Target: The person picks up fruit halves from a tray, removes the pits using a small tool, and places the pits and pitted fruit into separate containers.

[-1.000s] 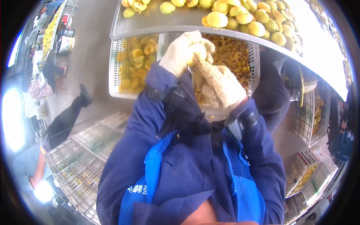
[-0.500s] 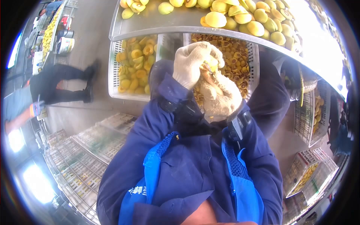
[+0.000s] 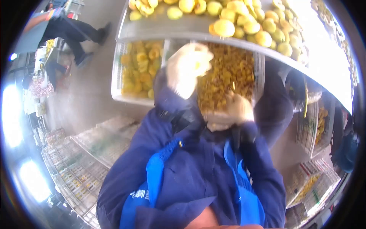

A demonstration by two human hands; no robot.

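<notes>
My left hand, in a pale glove, is raised over the inner edges of two crates. Its fingers curl around a pale yellow fruit piece, blurred by motion. Lower and to the right, my gloved right hand hangs over the crate of small brownish-orange pieces. A small shiny tip sticks up from its fingers, too blurred to identify. The left crate holds yellow fruit halves.
A metal table with many yellow fruits runs across the top. A walking person is at the upper left. Empty-looking stacked crates stand lower left; other crates with fruit stand at the right.
My hands have moved apart: the left a little left, the right down and right. The walking person has moved up in the view. The camera view has shifted slightly.
</notes>
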